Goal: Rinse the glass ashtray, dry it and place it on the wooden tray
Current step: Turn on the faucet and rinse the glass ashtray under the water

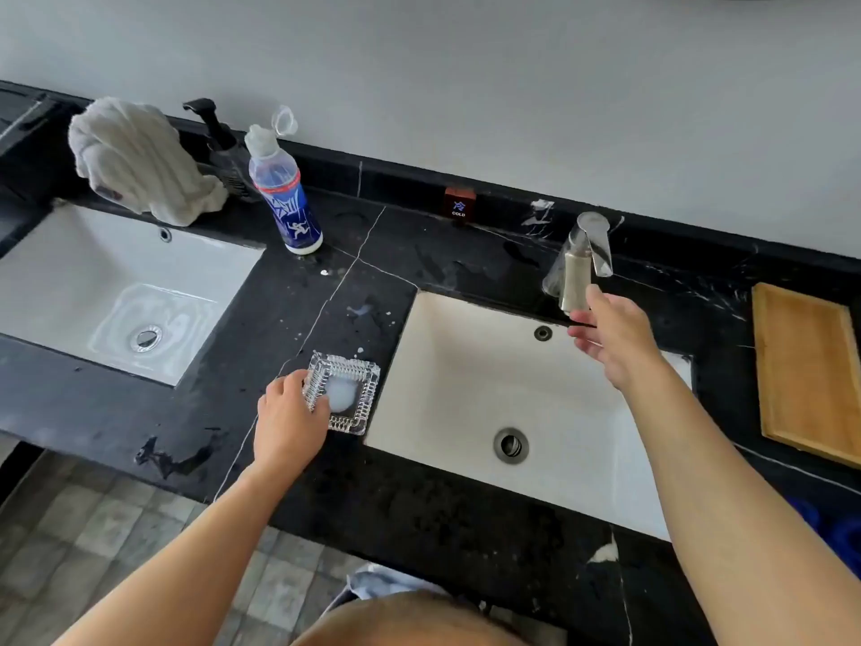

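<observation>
Left hand [286, 421] on one ashtray [347, 391], seemingly gripping.

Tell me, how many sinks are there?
2. One sink on the left beneath the towel, one sink on the right under the faucet. None seems hidden.

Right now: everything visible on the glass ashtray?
The glass ashtray is square, clear, ribbed pressed glass with a milky white puddle in its well. It sits upright on the black marble counter, just left of the right-hand sink. The left hand touches its near-left corner, fingers over the rim.
</observation>
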